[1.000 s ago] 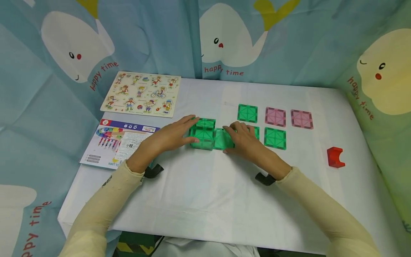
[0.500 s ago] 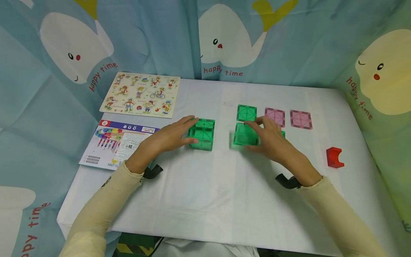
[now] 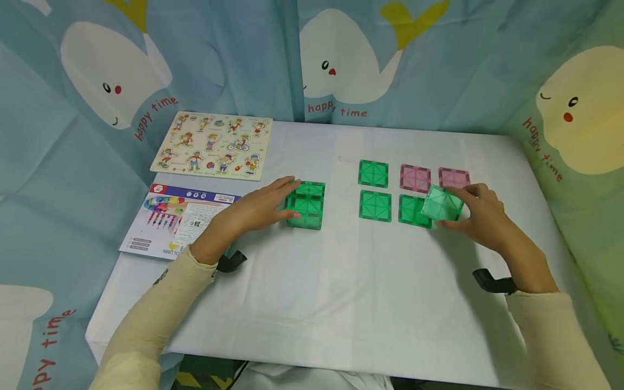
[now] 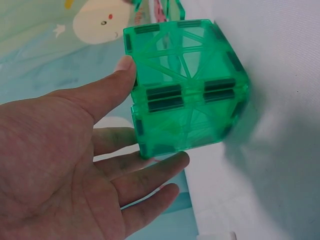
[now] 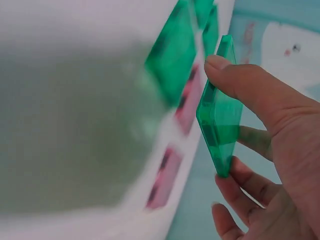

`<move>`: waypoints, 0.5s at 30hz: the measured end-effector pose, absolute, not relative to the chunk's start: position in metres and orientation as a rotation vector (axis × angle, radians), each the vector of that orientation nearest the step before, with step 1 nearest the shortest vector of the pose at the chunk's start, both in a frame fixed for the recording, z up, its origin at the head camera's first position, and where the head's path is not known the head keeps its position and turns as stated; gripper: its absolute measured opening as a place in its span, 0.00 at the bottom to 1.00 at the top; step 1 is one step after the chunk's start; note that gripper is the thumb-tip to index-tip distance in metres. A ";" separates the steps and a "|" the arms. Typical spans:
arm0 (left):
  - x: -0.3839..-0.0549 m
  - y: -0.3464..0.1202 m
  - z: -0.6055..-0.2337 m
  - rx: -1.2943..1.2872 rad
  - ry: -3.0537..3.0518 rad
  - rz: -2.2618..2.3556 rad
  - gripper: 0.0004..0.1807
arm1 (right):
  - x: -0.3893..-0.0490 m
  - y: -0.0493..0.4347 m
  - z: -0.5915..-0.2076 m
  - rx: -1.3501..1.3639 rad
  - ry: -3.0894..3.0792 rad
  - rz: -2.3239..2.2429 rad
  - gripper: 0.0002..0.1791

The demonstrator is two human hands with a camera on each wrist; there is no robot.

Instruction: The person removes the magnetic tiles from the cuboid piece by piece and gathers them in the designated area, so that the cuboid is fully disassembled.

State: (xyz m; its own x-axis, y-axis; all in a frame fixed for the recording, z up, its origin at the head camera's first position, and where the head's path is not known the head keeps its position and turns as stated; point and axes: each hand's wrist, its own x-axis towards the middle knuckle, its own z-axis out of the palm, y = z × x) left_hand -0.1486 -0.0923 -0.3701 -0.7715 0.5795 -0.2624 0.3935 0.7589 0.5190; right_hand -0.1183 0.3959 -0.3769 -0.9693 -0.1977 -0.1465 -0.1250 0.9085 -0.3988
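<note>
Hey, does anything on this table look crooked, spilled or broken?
Nothing looks spilled or broken. The green tile in the right hand is askew, tilted unlike the flat tiles nearby, apparently because it's held up.

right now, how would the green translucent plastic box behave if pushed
The green translucent plastic box probably slides rather than rolls, given its flat faces. It seems hollow, so probably light. It may split at the visible seam.
</note>
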 end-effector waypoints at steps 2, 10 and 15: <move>-0.149 -0.093 -0.370 0.739 2.545 0.621 0.45 | -0.118 0.409 -0.381 -0.224 2.873 -0.562 0.49; -0.147 -0.094 -0.371 0.738 2.552 0.617 0.46 | -0.121 0.441 -0.392 -0.198 2.825 -0.508 0.49; -0.147 -0.093 -0.370 0.746 2.551 0.627 0.45 | -0.125 0.451 -0.395 -0.198 2.766 -0.444 0.42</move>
